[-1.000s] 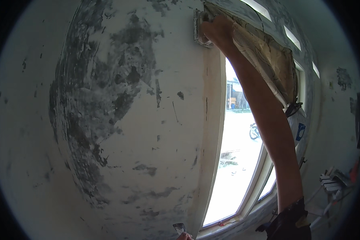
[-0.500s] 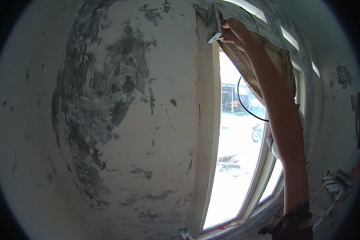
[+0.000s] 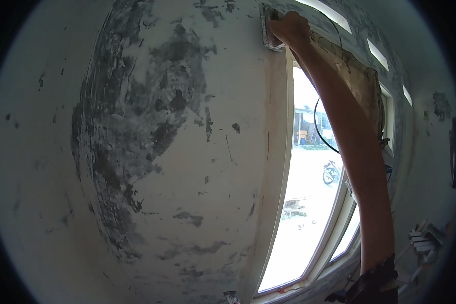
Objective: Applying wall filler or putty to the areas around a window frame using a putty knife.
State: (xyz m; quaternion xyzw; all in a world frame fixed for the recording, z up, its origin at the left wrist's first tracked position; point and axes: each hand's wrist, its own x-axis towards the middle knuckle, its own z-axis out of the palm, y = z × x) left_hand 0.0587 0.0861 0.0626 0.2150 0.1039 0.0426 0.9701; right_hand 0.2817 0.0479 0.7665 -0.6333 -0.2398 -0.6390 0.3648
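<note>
High at the top centre, my right hand (image 3: 290, 29) is closed on a flat plaster trowel (image 3: 266, 31), which lies on the wall just above the corner of the tall window frame (image 3: 278, 213). My bare forearm crosses the bright glass down to a dark sleeve at the lower right. A crumpled tan cloth (image 3: 359, 73) hangs at the window top behind my arm. At the bottom edge a putty knife blade (image 3: 230, 296) shows; my left hand is out of sight below it. The wall (image 3: 228, 76) left of the window is white with dark grey patches.
A black cable (image 3: 316, 124) loops in front of the glass. Small slot openings (image 3: 377, 53) run along the upper wall. At the lower right stands some pale equipment (image 3: 423, 238) I cannot make out. A motorbike (image 3: 331, 172) is outside.
The trowel was tilted away from the wall half a second ago and is back flat on it. The black cable loop has appeared since the first frame. My left fingers have dropped out of view.
</note>
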